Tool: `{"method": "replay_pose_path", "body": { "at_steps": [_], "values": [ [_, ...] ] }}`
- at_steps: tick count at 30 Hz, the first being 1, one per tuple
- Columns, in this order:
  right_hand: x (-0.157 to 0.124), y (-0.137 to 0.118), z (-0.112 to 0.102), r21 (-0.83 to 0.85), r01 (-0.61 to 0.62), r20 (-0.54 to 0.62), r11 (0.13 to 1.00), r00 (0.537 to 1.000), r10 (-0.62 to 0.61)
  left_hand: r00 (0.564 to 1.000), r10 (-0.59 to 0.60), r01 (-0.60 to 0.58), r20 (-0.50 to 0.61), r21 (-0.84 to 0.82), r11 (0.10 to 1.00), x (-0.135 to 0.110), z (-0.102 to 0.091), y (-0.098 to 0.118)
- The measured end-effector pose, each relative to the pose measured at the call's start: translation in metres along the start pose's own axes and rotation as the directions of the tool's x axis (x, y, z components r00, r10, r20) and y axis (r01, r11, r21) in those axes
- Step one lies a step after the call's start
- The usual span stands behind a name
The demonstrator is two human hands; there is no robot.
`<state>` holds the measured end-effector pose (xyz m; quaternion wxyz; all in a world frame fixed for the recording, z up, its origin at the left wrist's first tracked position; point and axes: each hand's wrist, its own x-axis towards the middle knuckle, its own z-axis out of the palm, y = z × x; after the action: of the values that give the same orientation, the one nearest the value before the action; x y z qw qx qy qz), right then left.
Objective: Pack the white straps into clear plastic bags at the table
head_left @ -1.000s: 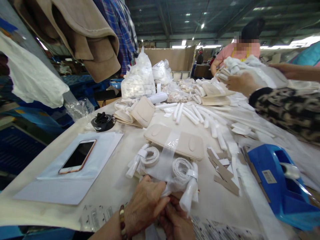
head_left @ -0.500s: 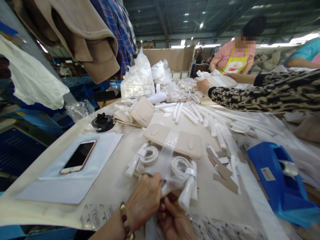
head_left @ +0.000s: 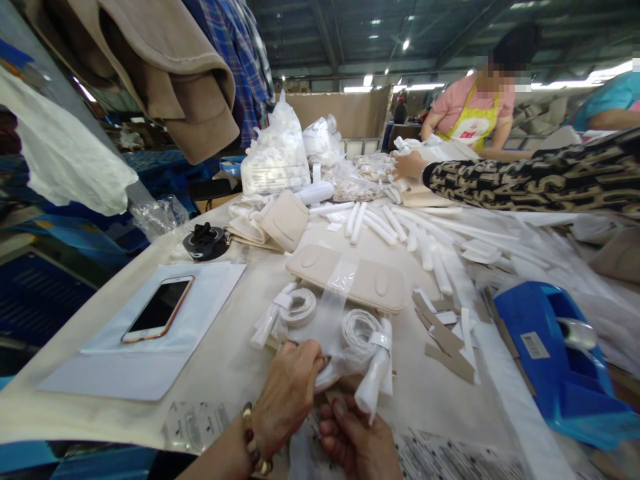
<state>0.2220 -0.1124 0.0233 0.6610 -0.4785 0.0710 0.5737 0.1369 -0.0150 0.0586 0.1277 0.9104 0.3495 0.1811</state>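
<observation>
A beige leather bag piece with oval stitched marks lies on the table, a strip of clear plastic film across its middle. In front of it are two coiled beige straps, banded beside white foam-wrapped rolls. My left hand, with a beaded bracelet on its wrist, is closed by a curved white-wrapped part; what its fingertips grip is hidden. Just below that part my right hand has its fingers curled in a pinch, their contents unclear.
A phone lies on white sheets at left, near a black tape roll. Right are cardboard scraps and a blue tape dispenser. White foam tubes and plastic bags lie behind. A co-worker's patterned sleeve reaches across.
My right hand has shifted slightly down and right, away from my left hand. The left fingers have turned a little at the wrapped part. The co-worker's second hand has left the white piece behind.
</observation>
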Motion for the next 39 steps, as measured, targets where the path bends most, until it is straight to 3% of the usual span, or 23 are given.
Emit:
{"method": "replay_pose_path", "body": {
  "at_steps": [4,9,12,16,21,25,28,32,39],
  "values": [
    [-0.003,-0.004,0.001,-0.212,0.168,-0.043,0.963,0.983,-0.181,0.967,0.175,-0.156,-0.185,0.112,0.981,-0.003,0.006,0.0],
    [0.001,-0.003,0.004,-0.325,0.241,-0.012,0.915,0.966,-0.259,0.967,0.151,-0.146,-0.203,0.041,0.988,-0.001,0.005,0.001],
    [0.004,-0.004,0.003,-0.281,0.238,-0.002,0.93,0.969,-0.249,0.982,0.07,-0.093,-0.174,-0.127,0.988,-0.003,0.002,0.002],
    [0.011,-0.004,-0.004,-0.255,0.186,0.059,0.949,0.982,-0.177,0.998,0.012,-0.027,-0.056,-0.279,0.96,-0.007,-0.002,0.003],
    [0.014,-0.004,-0.01,-0.299,0.207,0.092,0.931,0.978,-0.187,0.979,-0.181,0.202,0.098,-0.281,0.938,-0.003,-0.004,0.007],
    [0.009,-0.01,0.0,-0.325,0.227,0.072,0.918,0.974,-0.216,0.96,-0.203,0.248,0.194,-0.245,0.937,0.002,-0.009,0.016],
    [0.006,-0.014,0.007,-0.315,0.214,0.044,0.925,0.976,-0.211,0.945,-0.239,0.287,0.222,-0.22,0.932,0.004,-0.01,0.022],
    [0.007,-0.012,0.005,-0.304,0.229,0.09,0.925,0.973,-0.212,0.906,-0.348,0.405,0.239,-0.253,0.879,0.004,-0.007,0.023],
    [0.008,-0.014,-0.004,-0.378,0.253,0.099,0.891,0.968,-0.232,0.916,-0.339,0.393,0.217,-0.309,0.866,0.0,-0.003,0.023]
  ]
}}
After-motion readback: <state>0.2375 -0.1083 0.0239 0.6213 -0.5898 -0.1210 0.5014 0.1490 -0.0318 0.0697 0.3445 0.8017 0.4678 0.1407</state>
